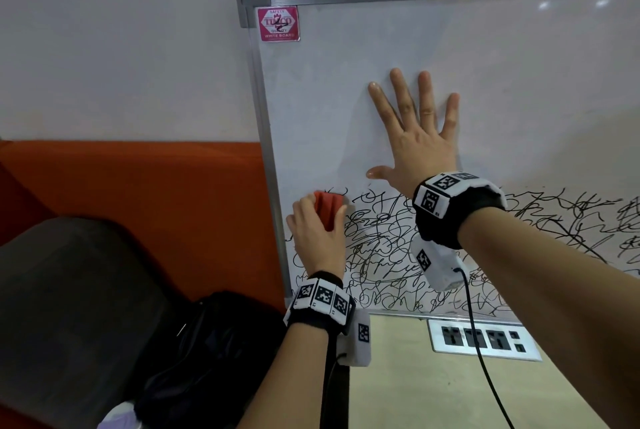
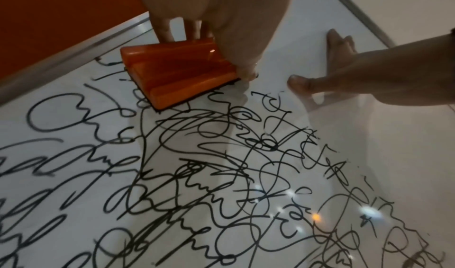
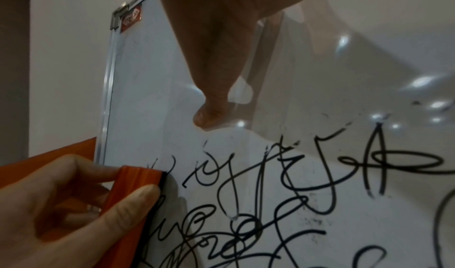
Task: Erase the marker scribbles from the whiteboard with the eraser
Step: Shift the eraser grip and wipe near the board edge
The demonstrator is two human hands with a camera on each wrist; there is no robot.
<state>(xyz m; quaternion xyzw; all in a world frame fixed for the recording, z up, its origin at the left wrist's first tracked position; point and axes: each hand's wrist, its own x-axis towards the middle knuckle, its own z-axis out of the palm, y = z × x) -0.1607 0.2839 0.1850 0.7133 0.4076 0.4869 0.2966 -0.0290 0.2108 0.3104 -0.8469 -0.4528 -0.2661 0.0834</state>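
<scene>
Against the whiteboard point(image 1: 502, 82), the left hand point(image 1: 317, 231) grips the eraser point(image 1: 329, 207) at the scribbles' point(image 1: 388, 255) upper left edge; the right hand point(image 1: 415, 138) presses flat, fingers spread. From the left wrist, the eraser point(image 2: 177, 70) lies on ink. From the right wrist, fingers point(image 3: 133, 198) clasp it.

Orange sofa back point(image 1: 138, 193), black bag point(image 1: 207, 342), socket strip point(image 1: 481, 338) on tabletop point(image 1: 415, 394).

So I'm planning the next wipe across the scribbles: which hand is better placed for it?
The left hand: it already grips the eraser at the top-left edge of the scribbles. The right hand lies flat on the clean whiteboard above, bracing it.
</scene>
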